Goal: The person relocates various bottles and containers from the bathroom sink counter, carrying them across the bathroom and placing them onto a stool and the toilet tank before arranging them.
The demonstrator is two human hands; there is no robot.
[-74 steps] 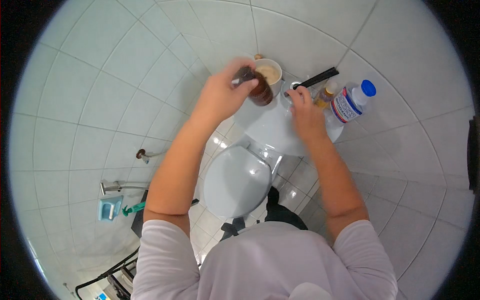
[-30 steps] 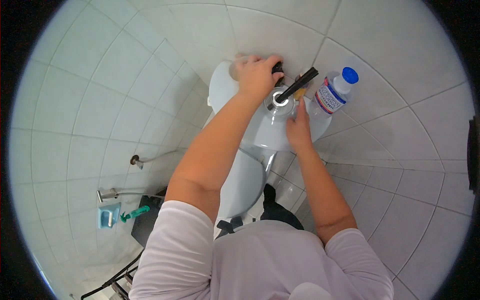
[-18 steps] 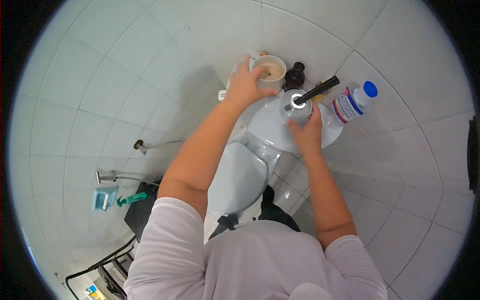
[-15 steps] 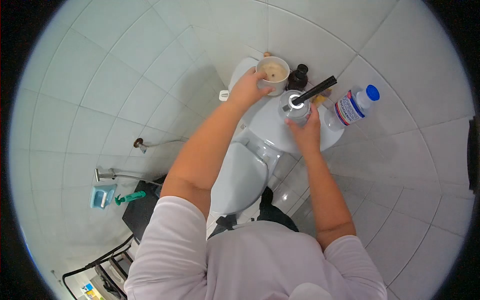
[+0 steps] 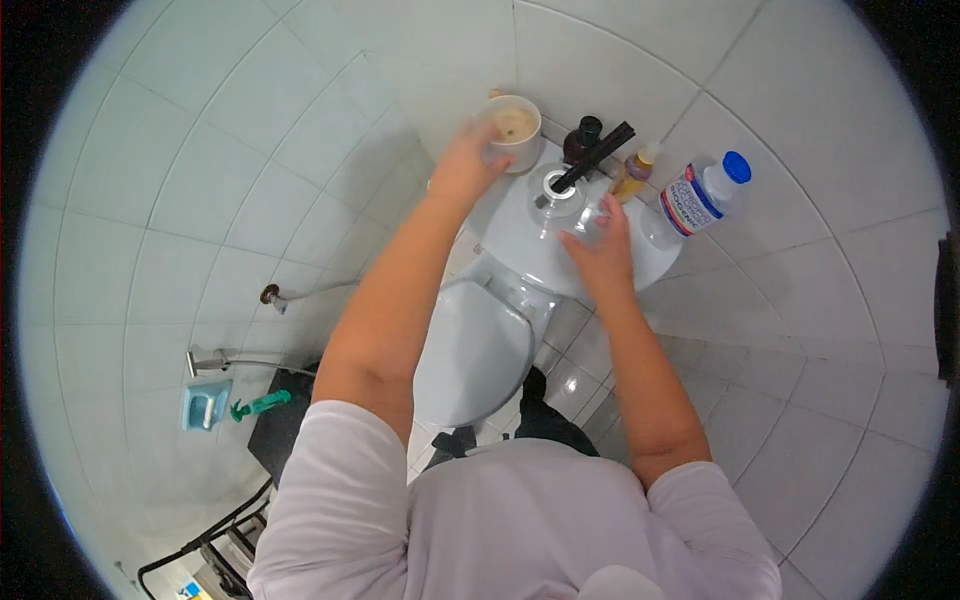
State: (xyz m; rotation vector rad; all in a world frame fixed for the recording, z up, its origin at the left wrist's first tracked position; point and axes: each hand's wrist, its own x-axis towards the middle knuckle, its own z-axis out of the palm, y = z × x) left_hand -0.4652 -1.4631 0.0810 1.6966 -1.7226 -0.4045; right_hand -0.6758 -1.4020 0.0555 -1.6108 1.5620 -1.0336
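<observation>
My left hand (image 5: 466, 168) grips the near left side of a white cup (image 5: 531, 150) with beige contents, at the back left of the white toilet tank lid (image 5: 530, 235). My right hand (image 5: 602, 255) is beside a clear glass jar (image 5: 565, 215) with a metal collar and black sticks (image 5: 598, 155). Its thumb and fingers are apart at the jar's right side; whether they touch it is unclear. A dark bottle (image 5: 578, 142) stands behind the jar. To the right are a small amber bottle (image 5: 632, 178) and a clear bottle with a blue cap (image 5: 690, 203).
Below the tank is the closed toilet lid (image 5: 475, 350). On the left wall are a pipe valve (image 5: 274, 297), a sprayer (image 5: 205, 362) and a blue soap dish (image 5: 205, 405). A green bottle (image 5: 262, 404) lies by a black surface (image 5: 270, 440). A black-framed rack (image 5: 215, 540) stands lower left.
The dark bottle, earlier in my left hand, now stands behind the jar. My left hand has moved to the cup. Cup and jar have shifted slightly left, and my right hand's fingers have loosened from the jar.
</observation>
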